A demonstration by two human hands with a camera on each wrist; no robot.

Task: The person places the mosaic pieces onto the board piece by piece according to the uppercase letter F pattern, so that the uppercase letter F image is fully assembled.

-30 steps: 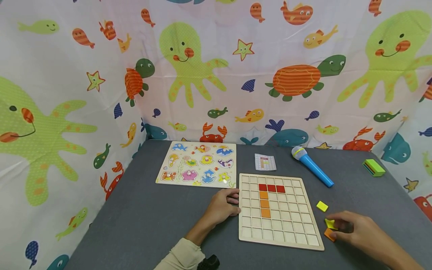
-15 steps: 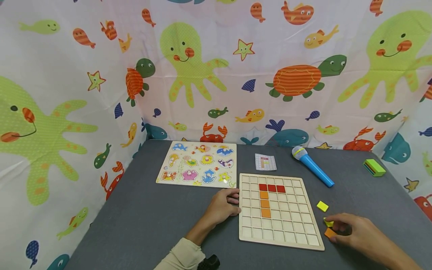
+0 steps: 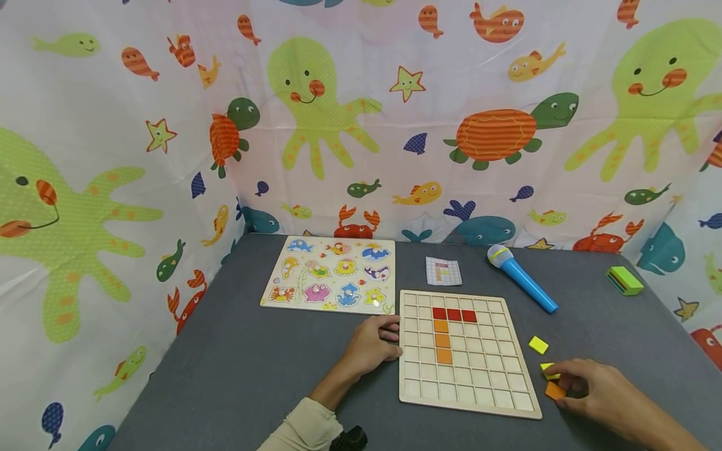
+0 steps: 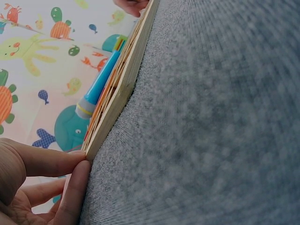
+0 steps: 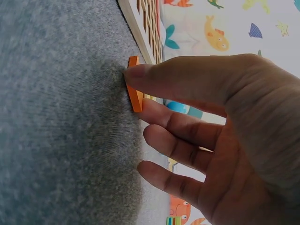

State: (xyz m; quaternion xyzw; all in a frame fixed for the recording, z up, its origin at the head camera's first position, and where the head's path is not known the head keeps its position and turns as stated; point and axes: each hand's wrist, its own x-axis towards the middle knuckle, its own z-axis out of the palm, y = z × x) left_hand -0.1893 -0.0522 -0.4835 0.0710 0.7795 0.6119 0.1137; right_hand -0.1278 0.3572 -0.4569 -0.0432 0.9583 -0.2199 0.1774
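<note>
My left hand grips the left edge of a wooden grid board. In the left wrist view its thumb and finger meet at the board's edge. Red tiles form a row in the board, with orange tiles in a column beneath. Right of the board, my right hand has its thumb and index finger at a loose orange tile; the right wrist view shows the thumb on that tile. A yellow tile lies partly hidden under the index finger.
Another yellow tile lies farther back. Behind the board are a small pattern card and a blue toy microphone. A sea-animal puzzle stands back left, a green block back right. A printed curtain surrounds the table.
The loose orange tile has shifted slightly right and toward me, with my right hand. More of the partly covered yellow tile's flat face shows. My left hand and the board have stayed put.
</note>
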